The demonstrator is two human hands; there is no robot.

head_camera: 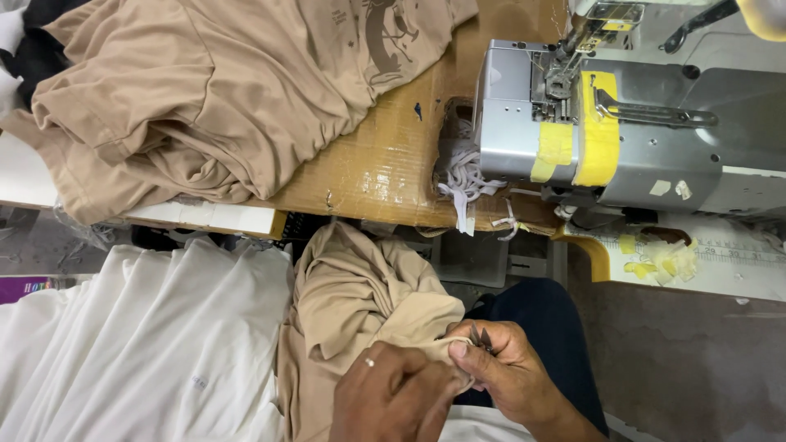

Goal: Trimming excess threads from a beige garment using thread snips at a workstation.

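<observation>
Pinching the tan garment [360,303] in your lap, your left hand [393,397] and right hand [512,372] sit together on one edge, the right also gripping small snips [481,336]. This looks like thread trimming; next, keep the fabric taut and the blades clear of the cloth.

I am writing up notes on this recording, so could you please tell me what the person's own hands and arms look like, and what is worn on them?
Both hands are bare, with no gloves. The left hand wears a plain, light metal ring on one finger. The right hand shows no ring or watch, and its forearm is bare to the frame's edge, with no sleeve in view. The left wrist is cut off by the frame.
</observation>
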